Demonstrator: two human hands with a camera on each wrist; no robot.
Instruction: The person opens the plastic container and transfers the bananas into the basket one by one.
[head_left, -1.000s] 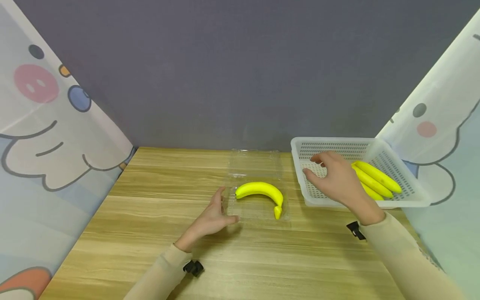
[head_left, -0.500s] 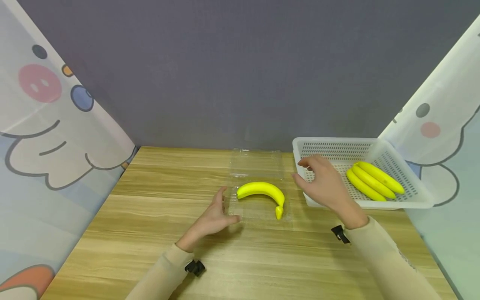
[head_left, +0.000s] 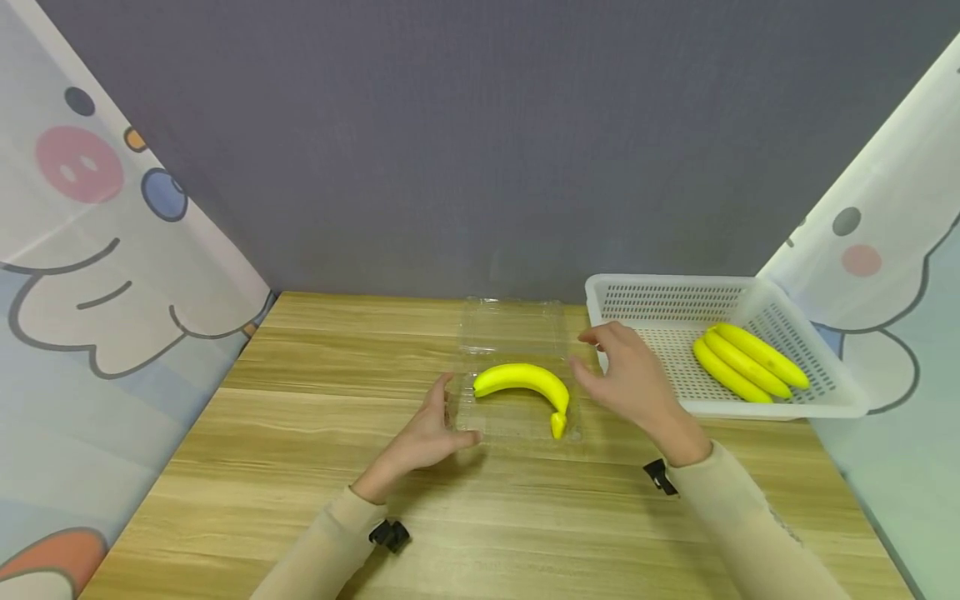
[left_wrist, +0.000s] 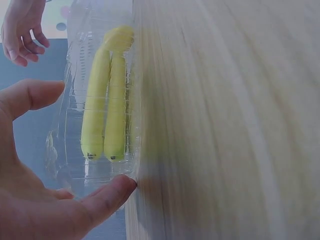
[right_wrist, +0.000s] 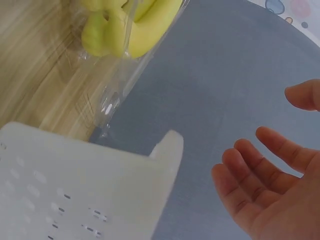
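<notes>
A clear plastic clamshell box [head_left: 502, 423] lies with its lid [head_left: 512, 325] folded back. In it are yellow bananas [left_wrist: 95, 112]; from above one curved banana [head_left: 528, 377] shows, while the left wrist view shows at least two joined at the stem. My left hand [head_left: 423, 433] is at the box's left end, thumb and fingers spread around its corners; whether it presses on the plastic is hard to tell. Holding nothing, my right hand [head_left: 626, 379] hovers between the box and the white basket [head_left: 795, 410], its fingers loosely bent and apart.
Several more bananas [head_left: 750, 362] lie in the right part of the perforated basket. A grey wall [head_left: 420, 167] rises behind the wooden table [head_left: 300, 467]. Printed curtains [head_left: 90, 275] hang on both sides.
My right hand has moved left from over the basket toward the box, uncovering the bananas in the basket. The left hand and the box stay in place.
</notes>
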